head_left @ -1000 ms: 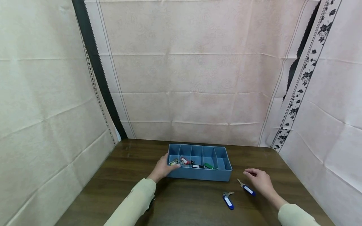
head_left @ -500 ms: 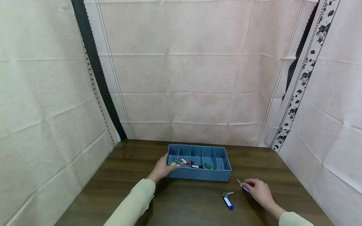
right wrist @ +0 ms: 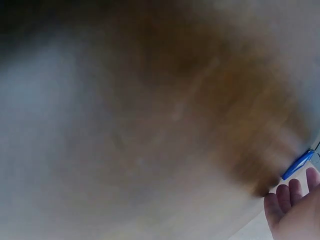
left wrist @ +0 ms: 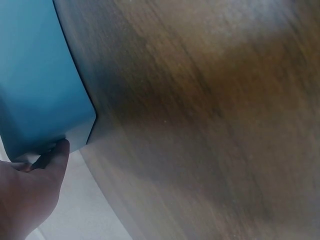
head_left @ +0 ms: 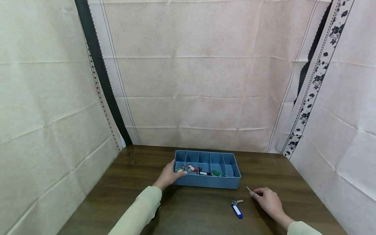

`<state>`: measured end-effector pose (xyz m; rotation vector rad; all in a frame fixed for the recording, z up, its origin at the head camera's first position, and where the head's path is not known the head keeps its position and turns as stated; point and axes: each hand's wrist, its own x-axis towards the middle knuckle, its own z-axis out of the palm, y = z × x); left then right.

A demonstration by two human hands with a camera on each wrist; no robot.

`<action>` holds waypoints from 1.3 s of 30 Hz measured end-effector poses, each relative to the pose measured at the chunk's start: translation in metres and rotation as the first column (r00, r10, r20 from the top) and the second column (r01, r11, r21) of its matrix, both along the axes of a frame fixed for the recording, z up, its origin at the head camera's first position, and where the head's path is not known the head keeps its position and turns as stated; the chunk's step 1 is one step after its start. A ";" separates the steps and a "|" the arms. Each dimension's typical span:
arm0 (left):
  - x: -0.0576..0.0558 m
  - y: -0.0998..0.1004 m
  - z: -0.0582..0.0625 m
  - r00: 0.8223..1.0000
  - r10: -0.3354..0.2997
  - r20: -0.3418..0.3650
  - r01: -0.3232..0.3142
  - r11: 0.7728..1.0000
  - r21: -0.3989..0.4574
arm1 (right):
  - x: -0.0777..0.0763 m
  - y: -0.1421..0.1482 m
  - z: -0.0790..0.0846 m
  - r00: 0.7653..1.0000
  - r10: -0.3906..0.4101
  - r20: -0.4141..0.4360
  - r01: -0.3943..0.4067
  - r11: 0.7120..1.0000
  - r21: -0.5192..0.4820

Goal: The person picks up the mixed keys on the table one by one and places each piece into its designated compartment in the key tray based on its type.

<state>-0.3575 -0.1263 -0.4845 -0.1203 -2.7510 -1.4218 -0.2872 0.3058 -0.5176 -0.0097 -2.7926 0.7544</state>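
Observation:
My left hand (head_left: 169, 175) grips the left end of a blue divided box (head_left: 208, 182), its thumb over the near left corner. In the left wrist view the fingertips lie against the box's end. At the right, my right hand (head_left: 269, 200) pinches a key with a blue tag; its metal blade (head_left: 248, 189) sticks out past the fingertips, and the hand hides the tag in the head view. The right wrist view shows that blue key tag (right wrist: 298, 165) at the fingers. A second key with a blue tag (head_left: 237, 211) lies on the table, left of this hand.
Inside the box, keys with a red tag (head_left: 192, 168), a black tag (head_left: 204, 173) and a green tag (head_left: 216, 173) lie in separate compartments. Yellowish-green tagged keys (head_left: 180, 168) sit in the leftmost one. Pale cloth hangs behind and beside the brown table (head_left: 194, 209).
My right hand has come down and left onto the right-hand blue-tagged key, covering its tag and pinching it. The left hand and the box have stayed in place.

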 end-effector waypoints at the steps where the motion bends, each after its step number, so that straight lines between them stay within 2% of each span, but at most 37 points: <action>1: 0.000 0.000 0.000 1.000 -0.001 0.000 0.001 1.000 0.001 | 0.000 0.000 0.000 1.000 -0.003 0.000 0.003 1.000 0.003; 14: -0.001 0.001 -0.002 1.000 0.002 0.005 -0.002 1.000 0.003 | -0.002 0.002 -0.001 0.999 0.001 -0.040 0.000 1.000 0.027; 22: 0.002 0.001 0.002 1.000 0.000 0.007 0.000 1.000 0.003 | -0.004 0.003 -0.002 0.998 0.005 -0.063 -0.003 1.000 0.025; 29: 0.000 0.001 0.002 1.000 -0.001 0.003 0.001 1.000 0.003 | -0.007 -0.002 0.008 0.997 -0.007 -0.076 0.007 1.000 0.001; 39: 0.000 0.000 0.002 1.000 -0.009 0.000 0.009 1.000 0.021 | -0.014 -0.007 0.021 0.982 -0.067 -0.174 0.054 0.995 -0.081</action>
